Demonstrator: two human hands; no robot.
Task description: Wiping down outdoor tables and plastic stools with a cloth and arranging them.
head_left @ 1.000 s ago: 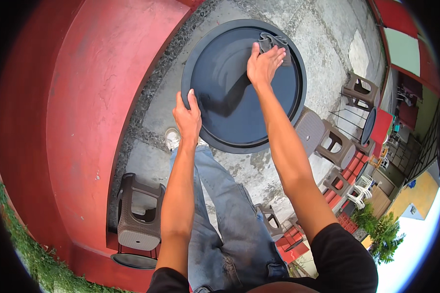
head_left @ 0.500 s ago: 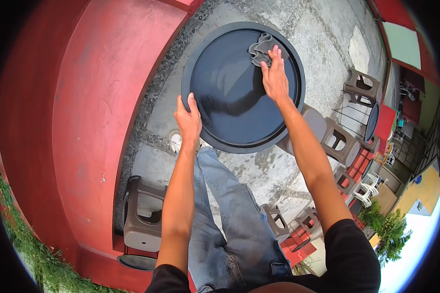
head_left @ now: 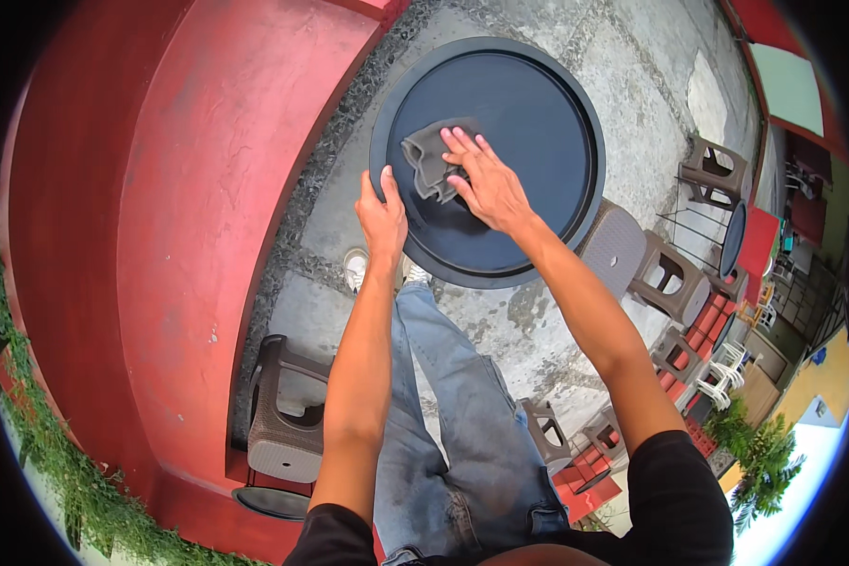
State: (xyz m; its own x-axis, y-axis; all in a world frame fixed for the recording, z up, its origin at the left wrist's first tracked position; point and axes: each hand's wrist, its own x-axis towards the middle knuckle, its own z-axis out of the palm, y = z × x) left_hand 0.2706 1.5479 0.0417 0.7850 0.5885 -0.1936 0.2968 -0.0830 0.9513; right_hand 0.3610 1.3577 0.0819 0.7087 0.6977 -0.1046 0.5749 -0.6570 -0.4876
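In front of me is a round black tabletop (head_left: 538,141) with a raised rim, its surface shiny and dark. My left hand (head_left: 382,215) grips the rim at its near left side, thumb on top and fingers down the outer edge. On the left part of the top lies a crumpled grey cloth (head_left: 428,162). My right hand (head_left: 489,184) presses on it with fingers stretched out and spread; the cloth shows beyond the fingertips and beside the thumb. What supports the tabletop is hidden beneath it.
A red masonry ledge (head_left: 226,170) curves along the left. Brown plastic stools stand near my left leg (head_left: 288,415) and to the right (head_left: 670,278). Another round black table (head_left: 733,238) is farther right. Grey concrete floor (head_left: 632,104) lies around the tabletop.
My right hand has moved the cloth from the far right of the tabletop to its left part. The left hand keeps its hold on the rim. The whole view has shifted slightly.
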